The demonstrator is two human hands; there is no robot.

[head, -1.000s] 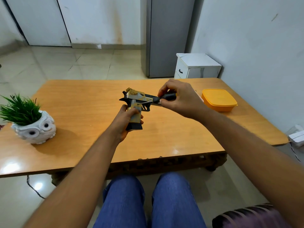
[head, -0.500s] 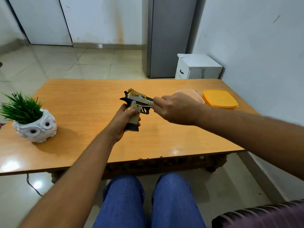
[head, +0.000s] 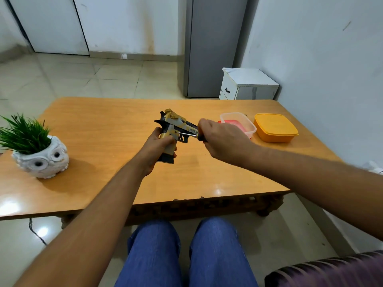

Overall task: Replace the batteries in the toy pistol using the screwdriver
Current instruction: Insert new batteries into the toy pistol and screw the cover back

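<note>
Nearest of all, two knees in blue jeans (head: pixel 182 251) are seen at 6 o'clock, just below the front edge of the tabletop (head: pixel 103 141). The arms are stretched out over it from there.

The toy pistol (head: pixel 173 132) is held up above the middle of the tabletop, not lying on it. The left hand (head: pixel 155 151) is wrapped round the handle, so this grip is closed tight on the toy. It is likely held this way so the toy does not twist while the screw is worked.

The screwdriver (head: pixel 191 135) is gripped by the right hand (head: pixel 221 139), at 3 o'clock from the toy. The fingers are curled all the way round the dark handle, so most of the handle is hidden. The thin metal shaft is laid sideways, and its tip is set against the side of the toy, just above the handle. A screw is probably there, but it is too small to be seen. The battery door looks not yet opened.

At 9 o'clock, well apart from the hands, a white owl pot (head: pixel 41 160) with green grass is set. At 2 o'clock a clear box (head: pixel 238 123) with something pink inside is placed, and a yellow box (head: pixel 274 127) is just beside it. The clear box may be kept open for small parts.

Farther off, a small white cabinet (head: pixel 246 83) is stood on the floor by the wall.
</note>
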